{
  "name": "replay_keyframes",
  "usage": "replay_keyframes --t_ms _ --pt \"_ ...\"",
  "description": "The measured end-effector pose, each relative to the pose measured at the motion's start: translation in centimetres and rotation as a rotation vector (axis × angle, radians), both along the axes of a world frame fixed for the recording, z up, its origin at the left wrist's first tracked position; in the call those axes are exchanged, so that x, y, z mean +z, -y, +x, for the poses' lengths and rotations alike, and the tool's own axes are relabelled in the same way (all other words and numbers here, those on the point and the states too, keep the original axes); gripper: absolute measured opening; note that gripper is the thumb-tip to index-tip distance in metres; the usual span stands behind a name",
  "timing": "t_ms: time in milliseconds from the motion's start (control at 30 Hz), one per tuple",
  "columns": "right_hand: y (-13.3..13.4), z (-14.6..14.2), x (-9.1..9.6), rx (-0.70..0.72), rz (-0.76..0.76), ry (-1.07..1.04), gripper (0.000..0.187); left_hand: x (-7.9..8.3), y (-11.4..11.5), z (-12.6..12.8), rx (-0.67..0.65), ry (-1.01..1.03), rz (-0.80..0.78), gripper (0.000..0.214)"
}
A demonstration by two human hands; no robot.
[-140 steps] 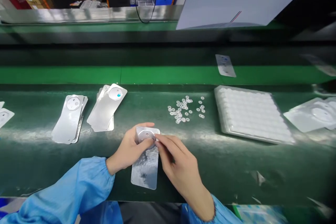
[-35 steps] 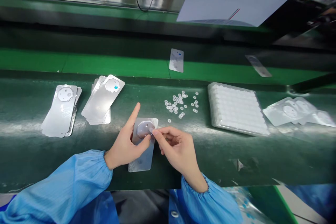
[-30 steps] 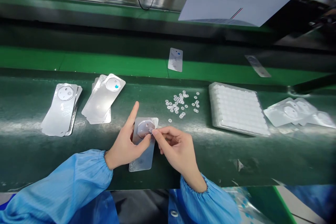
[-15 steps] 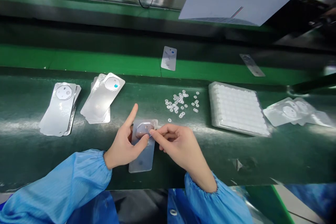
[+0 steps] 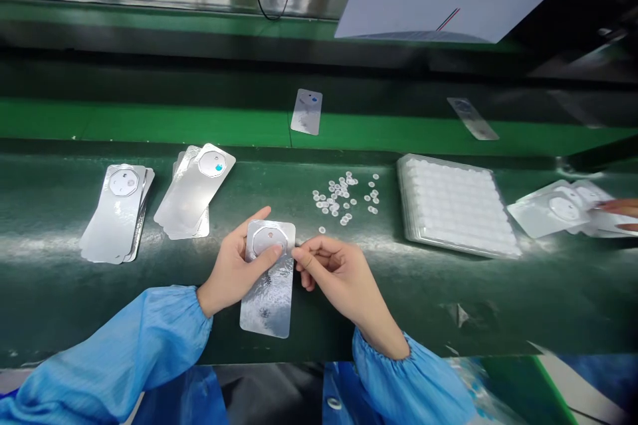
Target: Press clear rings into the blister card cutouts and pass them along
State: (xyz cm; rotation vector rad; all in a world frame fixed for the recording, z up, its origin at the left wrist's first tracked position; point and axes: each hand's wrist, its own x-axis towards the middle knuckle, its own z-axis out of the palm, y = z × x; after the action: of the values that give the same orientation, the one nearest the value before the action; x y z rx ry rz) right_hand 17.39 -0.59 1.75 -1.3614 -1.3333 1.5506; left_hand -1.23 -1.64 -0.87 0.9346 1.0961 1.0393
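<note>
My left hand [image 5: 242, 265] is closed round the left side of a silvery phone back panel [image 5: 269, 299], its thumb lying across the octagonal camera area near the top. The panel is tilted a little and its surface reflects light. At the panel's upper right edge, my right hand [image 5: 331, 272] has thumb and forefinger pinched together; whatever lies between those fingertips is too small to make out. Just beyond my right hand, a scatter of small white rings [image 5: 335, 197] lies on the dark green bench [image 5: 369, 319].
Two fanned stacks of panels [image 5: 112, 226] [image 5: 187, 196] lie to the left. Rightward stands a clear tray [image 5: 461, 249] of white pieces. Past it, another person's hand [image 5: 623, 207] touches more panels [image 5: 541, 212]. Single panels [image 5: 306, 113] [image 5: 473, 119] rest on the green belt [image 5: 379, 123].
The panel has tilted and now shines brighter. My right fingertips have shifted from its camera area to its right edge. Another person's hand has appeared at the far right.
</note>
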Motion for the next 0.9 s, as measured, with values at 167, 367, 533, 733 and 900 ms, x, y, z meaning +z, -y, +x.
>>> replay_keyframes --t_ms 167,367,533,733,900 --pt "0.28 -0.15 -0.37 -0.006 -0.013 0.016 0.047 0.16 0.02 -0.01 -0.010 0.011 -0.006 0.080" --pt "0.54 -0.35 -0.55 -0.005 -0.022 0.004 0.046 0.31 0.05 0.15 0.016 0.052 -0.038 0.074" --pt "0.61 -0.36 -0.65 -0.009 -0.023 0.006 0.047 0.39 0.09 0.01 -0.003 0.046 -0.033 0.074" --pt "0.72 -0.48 -0.78 -0.016 -0.023 0.015 0.048 0.43 0.13 0.01 -0.008 0.029 -0.023 0.073" --pt "0.90 -0.51 -0.84 -0.026 -0.032 0.007 0.047 0.43 0.12 0.02 -0.010 0.042 -0.035 0.074"
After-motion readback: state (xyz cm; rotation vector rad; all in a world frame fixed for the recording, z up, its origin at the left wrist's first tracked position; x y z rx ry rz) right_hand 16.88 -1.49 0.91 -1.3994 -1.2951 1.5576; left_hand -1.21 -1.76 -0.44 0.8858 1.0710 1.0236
